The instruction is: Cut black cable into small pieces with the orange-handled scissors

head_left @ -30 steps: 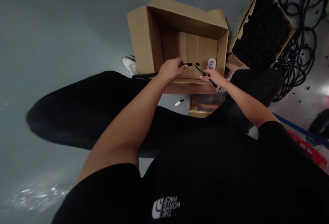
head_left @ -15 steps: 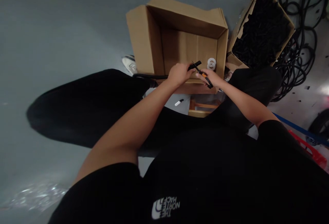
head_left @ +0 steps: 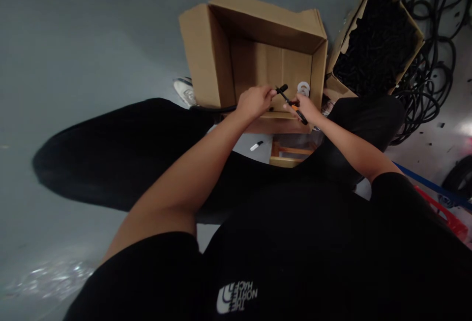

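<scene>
The left hand (head_left: 254, 103) grips a black cable (head_left: 217, 108) near its end, above the near wall of an open cardboard box (head_left: 206, 50). The right hand (head_left: 305, 109) is clenched on an orange-and-black hand tool (head_left: 294, 106), which meets that cable end beside white rings (head_left: 303, 88) in the box. Further right, a carton (head_left: 348, 48) is heaped with black pieces (head_left: 376, 36), while coils of black cable (head_left: 435, 104) are left lying on the floor (head_left: 457, 85).
</scene>
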`<control>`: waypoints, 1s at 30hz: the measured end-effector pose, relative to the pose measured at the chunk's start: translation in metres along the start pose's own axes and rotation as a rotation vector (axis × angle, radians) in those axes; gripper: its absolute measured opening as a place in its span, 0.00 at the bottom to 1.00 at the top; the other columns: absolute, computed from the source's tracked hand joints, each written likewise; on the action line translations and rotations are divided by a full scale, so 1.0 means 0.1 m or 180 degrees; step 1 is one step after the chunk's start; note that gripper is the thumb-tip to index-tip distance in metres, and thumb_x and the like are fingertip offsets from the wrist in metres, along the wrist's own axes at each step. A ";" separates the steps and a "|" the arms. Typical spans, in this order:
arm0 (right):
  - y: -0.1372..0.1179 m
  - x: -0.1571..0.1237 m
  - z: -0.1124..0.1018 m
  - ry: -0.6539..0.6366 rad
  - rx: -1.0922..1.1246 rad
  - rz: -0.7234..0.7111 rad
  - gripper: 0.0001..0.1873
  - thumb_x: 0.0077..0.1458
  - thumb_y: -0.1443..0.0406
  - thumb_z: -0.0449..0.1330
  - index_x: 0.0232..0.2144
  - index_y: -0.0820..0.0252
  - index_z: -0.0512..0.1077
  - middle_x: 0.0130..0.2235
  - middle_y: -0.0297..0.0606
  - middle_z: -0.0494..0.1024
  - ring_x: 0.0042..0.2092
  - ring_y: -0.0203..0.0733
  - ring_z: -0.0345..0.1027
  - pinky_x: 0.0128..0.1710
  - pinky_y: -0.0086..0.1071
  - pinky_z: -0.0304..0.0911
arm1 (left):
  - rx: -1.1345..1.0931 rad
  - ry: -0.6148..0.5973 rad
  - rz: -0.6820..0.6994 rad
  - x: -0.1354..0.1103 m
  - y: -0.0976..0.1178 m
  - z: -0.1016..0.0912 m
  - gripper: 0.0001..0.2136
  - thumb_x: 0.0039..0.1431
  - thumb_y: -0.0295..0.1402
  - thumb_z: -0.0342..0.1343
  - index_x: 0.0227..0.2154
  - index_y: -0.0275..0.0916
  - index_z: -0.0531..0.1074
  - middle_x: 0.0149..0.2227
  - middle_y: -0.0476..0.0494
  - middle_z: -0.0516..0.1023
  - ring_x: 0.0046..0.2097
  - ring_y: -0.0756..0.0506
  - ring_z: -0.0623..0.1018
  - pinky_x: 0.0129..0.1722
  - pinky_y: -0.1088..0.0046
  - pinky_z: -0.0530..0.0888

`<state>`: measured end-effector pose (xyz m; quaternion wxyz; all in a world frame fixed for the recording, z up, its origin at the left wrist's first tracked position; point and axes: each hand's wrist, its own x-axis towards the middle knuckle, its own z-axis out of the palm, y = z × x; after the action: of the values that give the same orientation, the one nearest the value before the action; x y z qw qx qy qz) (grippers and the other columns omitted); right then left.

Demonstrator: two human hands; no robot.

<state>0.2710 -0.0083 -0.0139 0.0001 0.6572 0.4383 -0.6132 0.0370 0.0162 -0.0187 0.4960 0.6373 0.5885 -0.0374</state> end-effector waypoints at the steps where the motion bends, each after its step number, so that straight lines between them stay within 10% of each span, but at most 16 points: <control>1: -0.01 -0.02 0.01 0.0099 -0.0008 0.0049 0.36 0.66 0.38 0.82 0.47 0.50 0.67 0.30 0.29 0.75 0.27 0.38 0.73 0.23 0.28 0.62 | 0.0026 -0.0026 0.0015 0.01 -0.01 -0.01 0.23 0.87 0.40 0.48 0.63 0.41 0.88 0.63 0.27 0.91 0.65 0.26 0.88 0.63 0.54 0.81; 8: -0.05 -0.04 -0.04 0.0002 -0.0003 0.0168 0.34 0.69 0.39 0.81 0.45 0.48 0.63 0.27 0.23 0.73 0.25 0.36 0.70 0.24 0.27 0.65 | -0.0404 -0.0445 0.0483 0.15 -0.10 0.05 0.18 0.79 0.38 0.59 0.58 0.37 0.91 0.55 0.31 0.94 0.59 0.31 0.90 0.61 0.60 0.81; 19: -0.18 -0.14 0.03 -0.0092 0.0142 0.0383 0.33 0.67 0.54 0.87 0.46 0.51 0.64 0.32 0.23 0.78 0.29 0.32 0.75 0.28 0.23 0.69 | -0.1068 0.0065 -0.0336 0.12 -0.14 -0.03 0.29 0.70 0.29 0.77 0.70 0.32 0.76 0.63 0.30 0.90 0.64 0.35 0.86 0.68 0.60 0.80; 30: -0.06 0.03 0.10 0.0131 0.0602 0.0293 0.36 0.70 0.40 0.82 0.46 0.49 0.62 0.32 0.24 0.76 0.29 0.34 0.77 0.28 0.23 0.71 | -0.0123 0.0127 -0.0046 0.03 0.04 0.10 0.19 0.84 0.40 0.62 0.68 0.39 0.85 0.64 0.30 0.91 0.69 0.26 0.87 0.70 0.52 0.81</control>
<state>0.2593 -0.0085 -0.0155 -0.0427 0.6862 0.3476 -0.6376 0.0458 0.0121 -0.0232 0.4962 0.6240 0.6035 -0.0168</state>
